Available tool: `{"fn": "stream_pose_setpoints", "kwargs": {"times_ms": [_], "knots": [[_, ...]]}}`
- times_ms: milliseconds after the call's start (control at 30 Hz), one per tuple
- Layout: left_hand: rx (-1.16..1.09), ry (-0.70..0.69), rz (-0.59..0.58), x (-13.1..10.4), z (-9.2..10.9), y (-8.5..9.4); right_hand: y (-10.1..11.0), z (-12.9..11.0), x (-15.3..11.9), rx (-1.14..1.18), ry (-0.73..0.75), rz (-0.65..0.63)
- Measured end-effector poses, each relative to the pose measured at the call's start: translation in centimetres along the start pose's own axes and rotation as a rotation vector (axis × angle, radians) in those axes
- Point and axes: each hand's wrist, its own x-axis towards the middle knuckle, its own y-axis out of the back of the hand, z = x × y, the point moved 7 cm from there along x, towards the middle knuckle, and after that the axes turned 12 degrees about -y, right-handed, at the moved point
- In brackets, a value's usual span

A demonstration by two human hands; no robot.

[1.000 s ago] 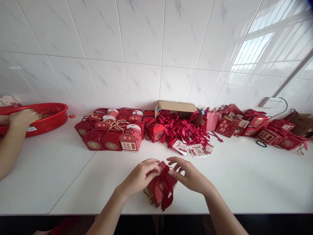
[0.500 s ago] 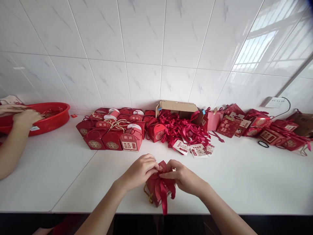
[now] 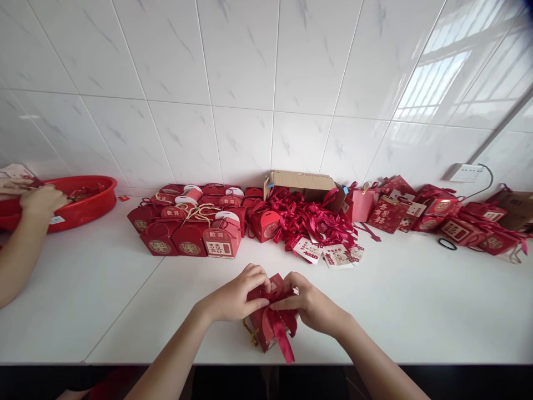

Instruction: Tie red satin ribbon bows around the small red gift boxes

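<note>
A small red gift box (image 3: 261, 329) stands near the front edge of the table, with a gold cord at its lower left side. Dark red satin ribbon (image 3: 282, 338) runs over its top, and one tail hangs down the front. From the left, my left hand (image 3: 239, 294) has thumb and fingers bent around the ribbon at the top of the box. My right hand (image 3: 315, 304) comes from the other side, its index finger and thumb pinched at the ribbon's middle. The fingers partly hide how the ribbon is crossed there.
Red gift boxes (image 3: 190, 240) stand in rows behind. A ribbon heap (image 3: 310, 219) spills from a cardboard box (image 3: 302, 179) beside printed cards (image 3: 336, 255). More red bags (image 3: 387, 214) and a black ring (image 3: 447, 244) lie right. Another person's hands (image 3: 44, 200) are at a red basin (image 3: 89, 205).
My left thumb has shifted lower towards the ribbon's middle. The hanging ribbon tail has swung to the right. The box has stayed in place.
</note>
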Motion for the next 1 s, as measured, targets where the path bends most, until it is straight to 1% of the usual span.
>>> {"fn": "stream_pose_setpoints", "kwargs": {"times_ms": [167,233,467,567,700,800,900,1000], "knots": [[-0.136,0.017,-0.047,0.2,-0.5,-0.8,-0.2,0.1,0.0,-0.013,-0.013,-0.025],[-0.159,0.018,-0.047,0.3,-0.6,-0.9,-0.2,0.1,0.0,-0.018,-0.007,-0.022],[-0.202,0.040,0.055,0.4,-1.7,-0.6,-0.9,1.3,0.0,0.023,0.027,-0.070],[-0.194,0.015,0.089,0.3,-1.4,-0.7,-1.0,1.5,-0.1,0.047,0.029,-0.070],[-0.196,0.000,0.177,0.2,-0.6,-1.1,-0.5,1.3,-0.1,0.102,0.020,-0.017],[-0.224,0.003,0.268,0.2,-0.3,-1.4,0.2,1.7,0.0,0.160,-0.046,0.057],[-0.276,0.015,0.329,0.2,-0.4,-1.7,0.8,2.2,0.2,0.202,-0.121,0.126],[-0.318,0.048,0.359,0.2,-0.8,-1.9,1.0,2.6,0.3,0.213,-0.177,0.151]]}}
